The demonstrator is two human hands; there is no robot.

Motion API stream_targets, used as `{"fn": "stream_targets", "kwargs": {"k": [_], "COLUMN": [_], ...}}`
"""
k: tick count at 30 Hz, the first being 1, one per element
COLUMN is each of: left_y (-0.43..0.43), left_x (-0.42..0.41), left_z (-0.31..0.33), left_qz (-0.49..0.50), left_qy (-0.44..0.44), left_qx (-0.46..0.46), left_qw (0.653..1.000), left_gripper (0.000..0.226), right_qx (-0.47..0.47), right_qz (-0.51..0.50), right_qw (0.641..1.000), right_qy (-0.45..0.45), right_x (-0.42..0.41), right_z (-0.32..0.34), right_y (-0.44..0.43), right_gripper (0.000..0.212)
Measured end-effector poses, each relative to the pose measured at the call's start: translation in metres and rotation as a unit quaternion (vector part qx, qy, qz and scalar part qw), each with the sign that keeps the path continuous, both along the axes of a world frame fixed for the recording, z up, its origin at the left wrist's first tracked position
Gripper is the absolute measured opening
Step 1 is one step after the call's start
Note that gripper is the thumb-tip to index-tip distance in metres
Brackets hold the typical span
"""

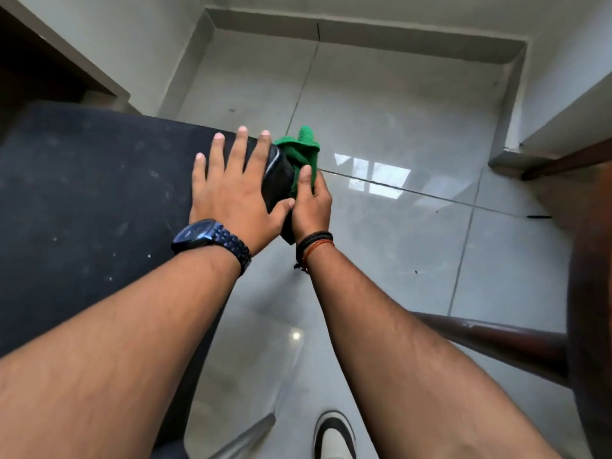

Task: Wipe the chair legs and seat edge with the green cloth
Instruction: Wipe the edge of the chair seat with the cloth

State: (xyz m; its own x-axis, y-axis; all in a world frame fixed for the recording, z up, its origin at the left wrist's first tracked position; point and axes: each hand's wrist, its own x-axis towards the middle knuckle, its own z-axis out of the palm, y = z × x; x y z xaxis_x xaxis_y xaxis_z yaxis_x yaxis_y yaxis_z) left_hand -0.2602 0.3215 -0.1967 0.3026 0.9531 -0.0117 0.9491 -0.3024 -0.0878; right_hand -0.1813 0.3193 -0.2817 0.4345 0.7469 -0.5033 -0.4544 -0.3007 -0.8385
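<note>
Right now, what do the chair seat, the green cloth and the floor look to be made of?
Chair seat: dark fabric upholstery, matte, showing pale dust specks; its edge looks glossy, maybe plastic or vinyl. Green cloth: soft nubby textile, possibly microfibre, bunched in the right hand. Floor: polished grey tiles, with grout lines and window reflections.

I'm in a home room: glossy grey floor tiles (397, 243), white walls (139, 44), dark wooden furniture (589, 293) right of my grip.

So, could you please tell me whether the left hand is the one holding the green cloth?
No, the right hand grips the green cloth at the seat edge, while the left hand rests flat on the chair seat.
</note>
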Motion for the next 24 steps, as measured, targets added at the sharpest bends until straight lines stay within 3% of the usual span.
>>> {"fn": "stream_targets", "kwargs": {"k": [4, 7, 9, 13, 16, 19, 21, 24], "left_y": [0.0, 0.0, -0.001, 0.001, 0.0, 0.001, 0.0, 0.0], "left_x": [-0.002, 0.0, 0.001, 0.001, 0.0, -0.001, -0.002, -0.001], "left_z": [-0.001, -0.001, -0.001, 0.001, 0.0, -0.001, -0.002, -0.001], "left_qz": [-0.003, -0.005, -0.005, -0.006, -0.003, -0.003, -0.002, -0.003], "left_qy": [0.002, 0.005, 0.013, 0.017, 0.019, 0.012, 0.009, 0.008], "left_qx": [0.002, 0.002, -0.003, -0.008, -0.006, -0.004, -0.003, -0.001], "left_qw": [1.0, 1.0, 1.0, 1.0, 1.0, 1.0, 1.0, 1.0], "left_gripper": [0.093, 0.094, 0.095, 0.095, 0.095, 0.095, 0.095, 0.095], "right_qx": [-0.051, -0.168, -0.199, -0.091, -0.023, -0.108, -0.166, -0.152], "right_qz": [-0.009, 0.088, 0.11, -0.019, -0.032, 0.002, 0.085, 0.089], "right_qw": [0.998, 0.979, 0.973, 0.995, 0.997, 0.993, 0.982, 0.984], "right_qy": [-0.041, -0.075, -0.045, -0.018, -0.063, -0.053, -0.02, -0.004], "right_x": [-0.007, 0.008, 0.013, -0.002, -0.019, -0.008, 0.005, 0.01], "right_z": [-0.032, -0.058, -0.057, -0.027, -0.025, -0.048, -0.056, -0.052], "right_y": [0.011, 0.009, 0.012, 0.026, 0.011, 0.017, 0.026, 0.028], "right_gripper": [0.041, 0.046, 0.044, 0.035, 0.036, 0.048, 0.048, 0.034]}}
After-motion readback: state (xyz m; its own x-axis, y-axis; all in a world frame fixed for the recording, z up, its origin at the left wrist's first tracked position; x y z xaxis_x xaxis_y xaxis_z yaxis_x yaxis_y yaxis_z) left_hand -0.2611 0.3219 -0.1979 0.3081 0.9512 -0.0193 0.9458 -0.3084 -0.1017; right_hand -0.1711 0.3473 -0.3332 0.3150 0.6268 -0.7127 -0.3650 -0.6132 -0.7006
